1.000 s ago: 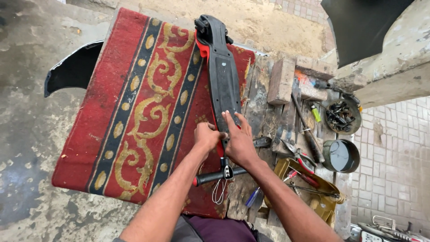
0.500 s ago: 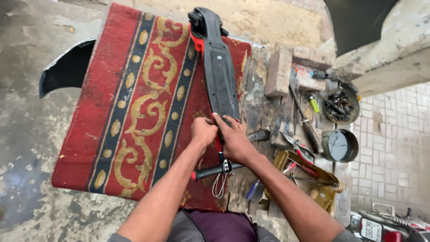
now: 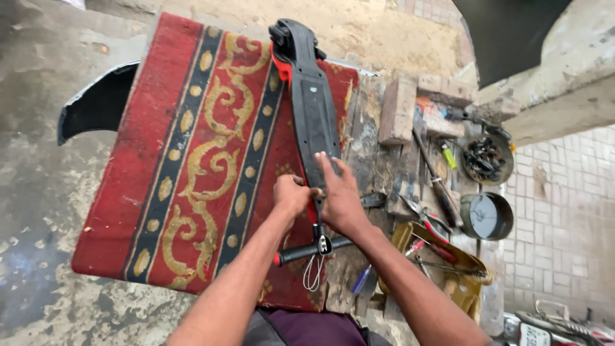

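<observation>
A long black scooter-like body (image 3: 312,106) with red trim lies lengthwise on a red and gold patterned rug (image 3: 192,160). My left hand (image 3: 293,194) is closed on the near end of the black body, at its left edge. My right hand (image 3: 338,195) presses on the same end from the right, fingers spread over the black surface. Just below the hands a black handlebar with a red tip (image 3: 307,250) crosses the body, and thin white wires (image 3: 313,274) hang from it.
A dirty wooden bench (image 3: 384,166) to the right holds a brick (image 3: 398,110), pliers (image 3: 419,214), a screwdriver (image 3: 435,182), a round tin of small parts (image 3: 487,158), a round lid (image 3: 487,216) and a yellow tray of tools (image 3: 448,263). A black curved panel (image 3: 96,106) lies left of the rug.
The view has shifted slightly. My hands stay on the near end of the black body; the right fingers have spread further up its surface.
</observation>
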